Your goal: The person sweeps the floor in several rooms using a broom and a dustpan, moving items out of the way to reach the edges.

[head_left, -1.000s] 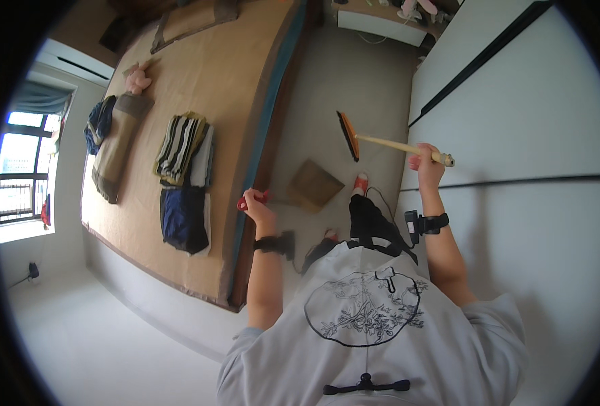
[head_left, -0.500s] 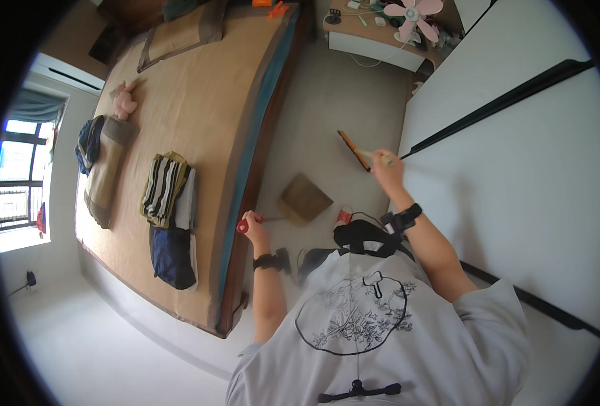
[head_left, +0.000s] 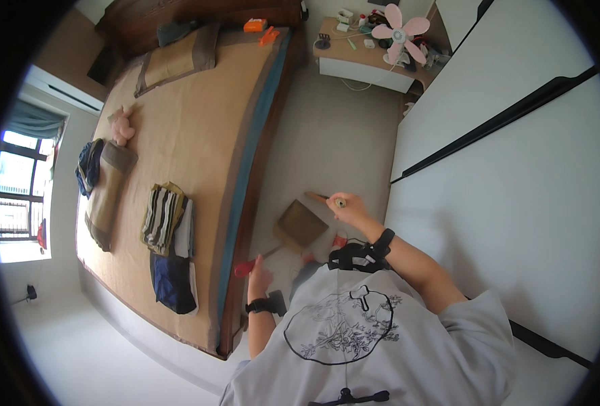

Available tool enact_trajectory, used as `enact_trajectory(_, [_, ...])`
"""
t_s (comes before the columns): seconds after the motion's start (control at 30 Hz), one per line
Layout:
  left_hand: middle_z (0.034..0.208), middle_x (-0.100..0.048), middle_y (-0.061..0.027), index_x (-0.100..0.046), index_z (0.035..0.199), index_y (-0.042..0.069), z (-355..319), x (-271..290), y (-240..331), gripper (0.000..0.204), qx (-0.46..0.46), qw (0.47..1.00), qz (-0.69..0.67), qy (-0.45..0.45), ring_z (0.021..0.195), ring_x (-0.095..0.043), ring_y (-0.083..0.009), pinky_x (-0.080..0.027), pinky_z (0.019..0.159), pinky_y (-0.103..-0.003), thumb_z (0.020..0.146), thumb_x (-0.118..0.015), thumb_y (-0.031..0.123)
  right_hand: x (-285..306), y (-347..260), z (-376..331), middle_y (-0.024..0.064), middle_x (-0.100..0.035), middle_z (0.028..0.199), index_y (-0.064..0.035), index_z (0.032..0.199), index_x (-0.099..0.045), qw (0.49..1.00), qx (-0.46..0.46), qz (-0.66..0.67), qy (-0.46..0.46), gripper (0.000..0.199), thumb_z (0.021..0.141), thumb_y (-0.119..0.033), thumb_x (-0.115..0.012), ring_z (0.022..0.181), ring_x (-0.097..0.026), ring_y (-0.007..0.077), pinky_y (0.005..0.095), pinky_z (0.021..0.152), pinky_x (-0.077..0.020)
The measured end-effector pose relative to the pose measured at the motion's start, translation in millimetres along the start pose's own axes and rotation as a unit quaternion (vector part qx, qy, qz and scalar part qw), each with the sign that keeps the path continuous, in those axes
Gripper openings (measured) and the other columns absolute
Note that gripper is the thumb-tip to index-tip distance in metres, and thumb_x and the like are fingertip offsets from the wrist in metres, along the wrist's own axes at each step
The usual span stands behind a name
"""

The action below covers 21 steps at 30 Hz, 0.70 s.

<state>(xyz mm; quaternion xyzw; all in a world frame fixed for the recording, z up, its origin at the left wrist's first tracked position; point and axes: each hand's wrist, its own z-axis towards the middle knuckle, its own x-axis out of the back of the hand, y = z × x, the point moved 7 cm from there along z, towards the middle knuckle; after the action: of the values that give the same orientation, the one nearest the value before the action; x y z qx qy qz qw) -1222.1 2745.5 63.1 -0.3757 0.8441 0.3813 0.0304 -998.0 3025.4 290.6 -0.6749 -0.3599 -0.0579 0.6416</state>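
My left hand (head_left: pixel 259 276), beside the bed's edge, is closed on the red handle (head_left: pixel 244 268) of a dustpan. The brown pan of the dustpan (head_left: pixel 301 227) lies low over the floor in front of my feet; I cannot tell whether it touches. My right hand (head_left: pixel 351 210) is wrapped round the pale handle of a brush (head_left: pixel 318 197). Its handle end points up toward me, and its narrow orange-brown head shows just beyond the pan's far right corner. Most of the brush is hidden behind the hand.
A large bed (head_left: pixel 198 122) runs along the left, with folded clothes (head_left: pixel 168 237), a pillow and a pink soft toy (head_left: pixel 121 126) on it. White wardrobe doors (head_left: pixel 496 203) stand to the right. At the far end, a desk (head_left: pixel 354 51) carries a pink fan (head_left: pixel 400 34).
My right hand has brought the brush nearer and leftward, from by the wardrobe to the dustpan's far right corner. My left hand still grips the dustpan, and the view has shifted slightly.
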Motion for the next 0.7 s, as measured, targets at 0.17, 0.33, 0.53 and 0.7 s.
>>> enact_trajectory(0.17, [0.062,-0.051,-0.0078,-0.052,0.085,0.010,-39,-91,42,0.029,0.094,0.990,0.103,-0.007,0.052,-0.050,-0.0194,-0.038,0.049,-0.027,0.077,-0.052,0.038,9,-6,-2,0.0117,-0.057,0.064,-0.0070,0.080,-0.056,0.998,0.032,-0.049,0.020,0.024,0.071,-0.030,-0.056,0.060,-0.057,0.0229,0.0298,0.054,-0.0443])
enact_trajectory(0.33, [0.101,-0.051,-0.0111,-0.037,0.116,-0.001,-41,-201,132,0.049,-0.222,0.932,0.266,-0.104,0.090,-0.050,-0.0162,-0.041,0.072,-0.025,0.078,-0.054,0.025,-2,-12,-12,0.0151,-0.056,0.071,-0.0067,0.081,-0.044,0.989,-0.017,-0.137,-0.054,0.027,0.073,-0.032,-0.049,0.069,-0.053,0.0336,0.0402,0.059,-0.0414])
enact_trajectory(0.53, [0.104,-0.050,-0.0130,-0.041,0.114,0.003,-66,-327,187,0.043,-0.313,0.849,0.345,-0.247,0.096,-0.046,-0.0168,-0.039,0.078,-0.026,0.075,-0.055,0.015,15,-9,-5,0.0171,-0.056,0.073,-0.0043,0.083,-0.044,0.992,0.021,-0.118,0.031,0.024,0.071,-0.024,-0.051,0.071,-0.052,0.0360,0.0414,0.060,-0.0415])
enact_trajectory(0.7, [0.098,-0.052,-0.0155,-0.048,0.104,0.003,-94,-365,181,0.033,-0.480,0.753,0.345,-0.289,0.088,-0.051,-0.0241,-0.040,0.076,-0.030,0.074,-0.053,0.014,38,-22,-14,0.0167,-0.056,0.079,-0.0049,0.089,-0.048,0.987,0.123,-0.098,0.023,0.028,0.068,-0.021,-0.056,0.073,-0.053,0.0360,0.0390,0.061,-0.0434])
